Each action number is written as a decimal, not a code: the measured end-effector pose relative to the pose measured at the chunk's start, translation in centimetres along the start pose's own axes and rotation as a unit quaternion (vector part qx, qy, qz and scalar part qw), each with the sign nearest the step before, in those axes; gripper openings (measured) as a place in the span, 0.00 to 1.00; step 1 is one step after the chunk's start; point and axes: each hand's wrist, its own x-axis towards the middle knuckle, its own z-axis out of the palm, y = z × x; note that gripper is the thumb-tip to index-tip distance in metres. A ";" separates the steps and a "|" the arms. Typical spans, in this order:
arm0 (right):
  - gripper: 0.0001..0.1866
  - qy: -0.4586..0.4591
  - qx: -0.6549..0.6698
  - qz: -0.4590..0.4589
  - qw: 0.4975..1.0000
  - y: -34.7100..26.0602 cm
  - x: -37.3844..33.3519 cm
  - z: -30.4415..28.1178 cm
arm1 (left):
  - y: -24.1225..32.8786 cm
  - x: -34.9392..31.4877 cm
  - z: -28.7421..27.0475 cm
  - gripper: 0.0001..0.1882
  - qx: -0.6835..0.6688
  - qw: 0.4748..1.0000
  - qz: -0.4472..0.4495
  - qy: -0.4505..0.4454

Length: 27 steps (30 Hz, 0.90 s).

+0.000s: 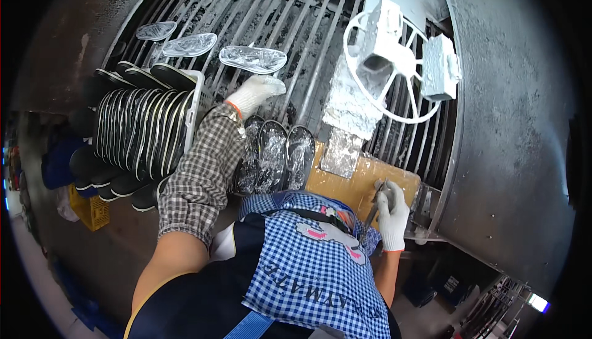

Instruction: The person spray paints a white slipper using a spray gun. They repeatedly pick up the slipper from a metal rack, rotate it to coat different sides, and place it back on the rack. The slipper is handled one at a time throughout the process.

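Note:
My left hand (256, 94), in a white knit glove, reaches over the bars of a metal grate (296, 49). Its fingers point to the right and look stretched out, with nothing visible in them. Just beyond it lies a shiny, pale sole-shaped piece (253, 59); I cannot tell whether they touch. Two similar pieces, one in the middle (189, 45) and one farther left (156, 30), lie on the bars. At the lower right my gloved right hand (393, 214) is closed around a slim grey metal tool (372, 210), over a tan board (361, 185). The tool's kind is unclear.
A white crate (192, 107) packed with dark, pale-edged soles (139, 129) stands at left. Dark soles with shiny patches (271, 154) lie before me. A white-coated spoked wheel (394, 61) carrying blocks stands at right, beside a dark metal wall (509, 111). A yellow basket (91, 209) sits lower left.

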 end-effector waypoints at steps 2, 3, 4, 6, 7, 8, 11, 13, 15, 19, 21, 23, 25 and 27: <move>0.19 0.006 -0.007 -0.025 1.000 0.6 0.1 0.1 | 1.0 -0.8 -0.5 0.20 0.120 0.991 0.051 -0.034; 0.19 0.009 -0.007 -0.021 1.000 0.5 0.1 0.1 | 1.8 -1.5 -0.9 0.21 0.185 0.982 0.026 -0.035; 0.19 0.015 -0.004 -0.014 1.000 0.3 0.0 0.1 | 2.8 -2.3 -1.0 0.20 0.219 0.974 0.038 -0.036; 0.19 0.017 -0.016 0.003 1.000 0.7 -0.3 0.0 | 4.5 -4.0 -1.3 0.20 0.286 0.955 0.065 -0.036; 0.19 0.023 -0.013 0.002 1.000 1.3 -0.4 -0.1 | 4.8 -4.3 -1.8 0.21 0.286 0.955 0.057 -0.051; 0.19 0.030 -0.011 0.003 0.999 2.2 -0.6 -0.1 | 5.1 -4.5 -2.2 0.21 0.287 0.954 0.048 -0.068; 0.19 0.075 -0.047 0.047 0.995 4.2 -1.7 0.1 | 5.8 -5.3 -2.3 0.29 0.309 0.947 0.021 -0.090; 0.19 0.115 -0.075 0.134 0.981 4.0 -2.8 -0.3 | 6.0 -5.6 -0.9 0.34 0.332 0.940 0.001 -0.077; 0.27 0.166 -0.105 0.161 0.967 5.2 -3.6 -0.2 | 4.2 -4.4 1.2 0.41 0.330 0.939 0.030 -0.094; 0.47 0.182 -0.109 0.129 0.969 7.2 -5.2 0.8 | 0.6 -2.3 6.6 0.47 0.422 0.897 0.071 -0.106; 0.52 0.153 -0.120 0.134 0.972 7.2 -5.2 2.0 | -0.3 -1.5 9.1 0.45 0.500 0.855 0.032 -0.131; 0.58 0.110 -0.128 0.129 0.977 7.5 -4.6 3.1 | 0.6 -1.8 11.2 0.40 0.553 0.819 -0.010 -0.156; 0.62 0.062 -0.117 0.186 0.974 7.7 -3.4 4.3 | 1.4 -2.1 12.5 0.31 0.590 0.791 -0.016 -0.164; 0.59 0.058 -0.111 0.185 0.975 8.5 -2.1 5.6 | 1.3 -2.0 12.6 0.24 0.603 0.783 0.020 -0.152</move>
